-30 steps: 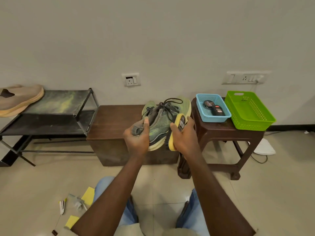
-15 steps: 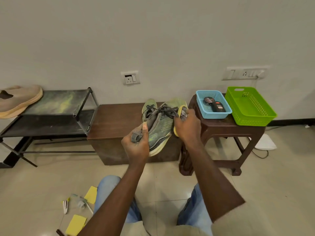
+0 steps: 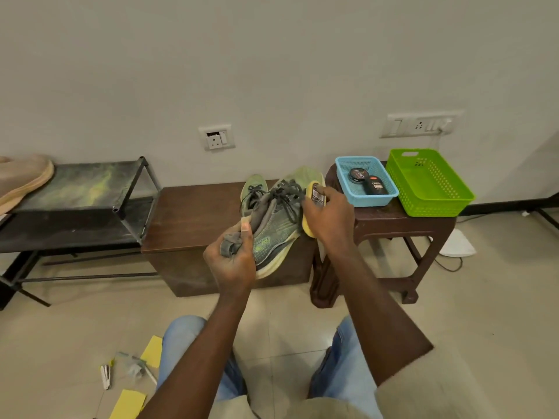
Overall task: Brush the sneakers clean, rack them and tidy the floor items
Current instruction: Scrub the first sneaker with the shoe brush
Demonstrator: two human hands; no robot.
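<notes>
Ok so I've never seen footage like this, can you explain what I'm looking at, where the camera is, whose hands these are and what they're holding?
No machine here: the camera sits on a person's head, looking forward and down at their own bare hands. The left hand grips a grey-green sneaker by its heel. The right hand holds a yellow brush against the shoe's side. A second sneaker rests on the brown bench behind. On the stool stand a blue basket with polish containers and an empty green basket. A shoe rack stands left; yellow papers and small items lie on the floor.
</notes>
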